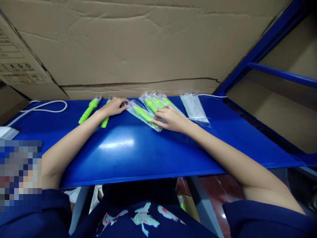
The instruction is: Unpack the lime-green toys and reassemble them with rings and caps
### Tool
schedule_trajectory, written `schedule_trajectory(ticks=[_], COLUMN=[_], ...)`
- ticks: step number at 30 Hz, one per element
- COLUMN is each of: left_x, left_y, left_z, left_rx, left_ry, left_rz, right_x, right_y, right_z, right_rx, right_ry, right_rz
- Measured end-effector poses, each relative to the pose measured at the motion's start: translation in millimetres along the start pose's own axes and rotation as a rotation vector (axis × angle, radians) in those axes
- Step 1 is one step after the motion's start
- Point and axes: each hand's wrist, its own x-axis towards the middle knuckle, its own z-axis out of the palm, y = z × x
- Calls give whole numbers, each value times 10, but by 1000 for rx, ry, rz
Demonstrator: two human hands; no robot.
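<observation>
A bright green ridged stick in a clear plastic bag [144, 114] lies slantwise on the blue table. My left hand [115, 106] has its fingers curled at the bag's upper left end, thumb and fingertips pinching the film. At the bag's lower right end, my right hand [168, 119] has its fingers closed on the bagged stick. Behind it several more bagged green sticks [151, 104] lie side by side, partly covered by my right hand. One unbagged green stick [105, 122] with a clear end is partly hidden under my left hand. Another unbagged green stick [89, 111] lies farther left.
A pack of flat clear bags [196, 107] lies right of the sticks. Cardboard [138, 46] walls the back of the blue table [119, 158]. A white cable [49, 107] and a white device [8, 133] are at left; a blue metal frame [257, 56] rises at right.
</observation>
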Motion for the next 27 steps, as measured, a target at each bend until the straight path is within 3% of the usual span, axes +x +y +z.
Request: schedule_trajectory(ticks=[19, 27], left_x=[-76, -58], left_y=[279, 293], left_z=[-28, 41], left_rx=[358, 437], left_ry=[10, 16], left_rz=[-93, -104], right_x=[14, 23], right_y=[-16, 10], right_z=[104, 103], right_rx=[-26, 105], right_ry=[-55, -91], right_rz=[-63, -79])
